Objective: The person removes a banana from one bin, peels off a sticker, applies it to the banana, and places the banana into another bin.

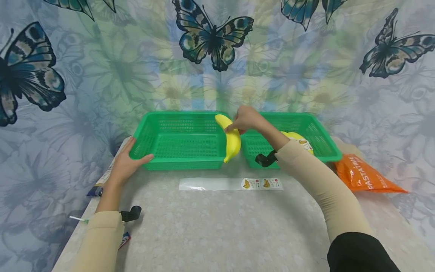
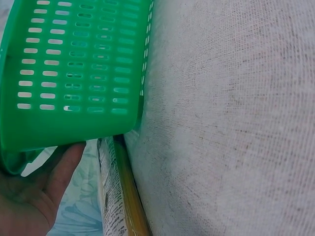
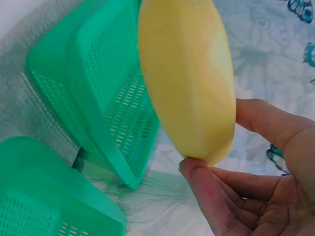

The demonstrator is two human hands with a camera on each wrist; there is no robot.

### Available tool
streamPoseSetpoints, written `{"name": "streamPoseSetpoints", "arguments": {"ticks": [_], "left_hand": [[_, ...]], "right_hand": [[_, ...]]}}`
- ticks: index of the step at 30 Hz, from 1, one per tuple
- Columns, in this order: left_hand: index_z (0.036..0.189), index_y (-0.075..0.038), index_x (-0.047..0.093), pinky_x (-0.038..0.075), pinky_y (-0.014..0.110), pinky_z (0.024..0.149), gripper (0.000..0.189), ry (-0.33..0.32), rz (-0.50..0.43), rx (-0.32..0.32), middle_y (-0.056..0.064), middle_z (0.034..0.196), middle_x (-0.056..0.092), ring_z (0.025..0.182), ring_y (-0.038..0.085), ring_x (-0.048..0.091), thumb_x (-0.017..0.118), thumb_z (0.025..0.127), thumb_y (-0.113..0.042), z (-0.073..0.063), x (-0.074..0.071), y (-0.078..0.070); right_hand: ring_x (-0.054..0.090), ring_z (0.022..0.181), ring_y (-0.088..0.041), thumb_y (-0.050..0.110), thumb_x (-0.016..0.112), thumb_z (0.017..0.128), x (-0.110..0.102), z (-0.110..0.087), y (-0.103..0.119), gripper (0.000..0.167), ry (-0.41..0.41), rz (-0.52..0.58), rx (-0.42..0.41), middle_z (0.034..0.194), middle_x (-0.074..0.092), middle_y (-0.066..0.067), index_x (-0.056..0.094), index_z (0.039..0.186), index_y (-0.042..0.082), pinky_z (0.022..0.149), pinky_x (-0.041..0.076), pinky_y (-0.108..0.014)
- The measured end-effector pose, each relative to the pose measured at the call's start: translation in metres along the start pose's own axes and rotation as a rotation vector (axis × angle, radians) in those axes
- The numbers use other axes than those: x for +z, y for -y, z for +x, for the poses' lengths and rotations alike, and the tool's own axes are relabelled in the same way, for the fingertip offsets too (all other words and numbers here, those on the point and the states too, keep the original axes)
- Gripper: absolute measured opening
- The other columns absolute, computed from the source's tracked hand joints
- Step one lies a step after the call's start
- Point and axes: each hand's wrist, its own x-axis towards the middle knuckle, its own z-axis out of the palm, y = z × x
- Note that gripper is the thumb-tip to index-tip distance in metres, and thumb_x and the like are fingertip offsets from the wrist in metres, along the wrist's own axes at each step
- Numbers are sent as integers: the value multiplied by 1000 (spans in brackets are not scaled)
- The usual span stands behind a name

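In the head view a yellow banana is held by its upper part in my right hand, between the two green baskets. Seen from the right wrist, the thumb and fingers of the right hand pinch one end of the banana. My left hand rests against the near left corner of the left basket, fingers fairly straight. In the left wrist view the hand touches the outer wall of the basket. The left basket's inside shows no fruit.
Yellow fruit with a banana label lies in the right basket, partly behind my forearm. A label strip with two banana stickers lies in front. An orange packet sits at the right; a printed package is at the left.
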Motion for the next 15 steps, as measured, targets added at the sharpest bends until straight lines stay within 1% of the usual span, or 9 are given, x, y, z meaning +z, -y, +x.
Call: {"name": "streamPoseSetpoints", "arguments": {"ticks": [4, 8, 12, 15], "left_hand": [[157, -28, -3, 13, 78, 107, 107, 6, -13, -1, -7, 165, -10, 150, 42, -7, 67, 83, -60, -2, 0, 2], [157, -26, -3, 14, 78, 107, 107, 1, -8, 10, -6, 165, -10, 150, 42, -7, 67, 84, -59, -2, 1, 3], [157, -25, -3, 14, 78, 106, 107, -4, 9, 14, -3, 165, -10, 150, 43, -6, 67, 84, -60, -1, 2, 3], [157, -25, -3, 13, 78, 106, 107, -4, 9, 10, -2, 165, -10, 150, 44, -6, 67, 83, -60, -1, 2, 2]], "right_hand": [[70, 62, -17, 40, 81, 77, -1, -23, 0, 34, -8, 2, 0, 67, 73, -8, 77, 74, 6, 60, 55, -27], [70, 65, -17, 43, 80, 78, 2, -44, -3, 35, -14, -9, 22, 70, 74, -5, 79, 82, 8, 61, 55, -29], [70, 67, -16, 46, 79, 77, 11, -64, -10, 41, -1, -10, 57, 78, 76, -4, 78, 93, 9, 65, 57, -31], [70, 66, -15, 47, 80, 75, 22, -79, -17, 46, 8, -14, 65, 82, 76, -3, 77, 100, 8, 63, 56, -29]]}}
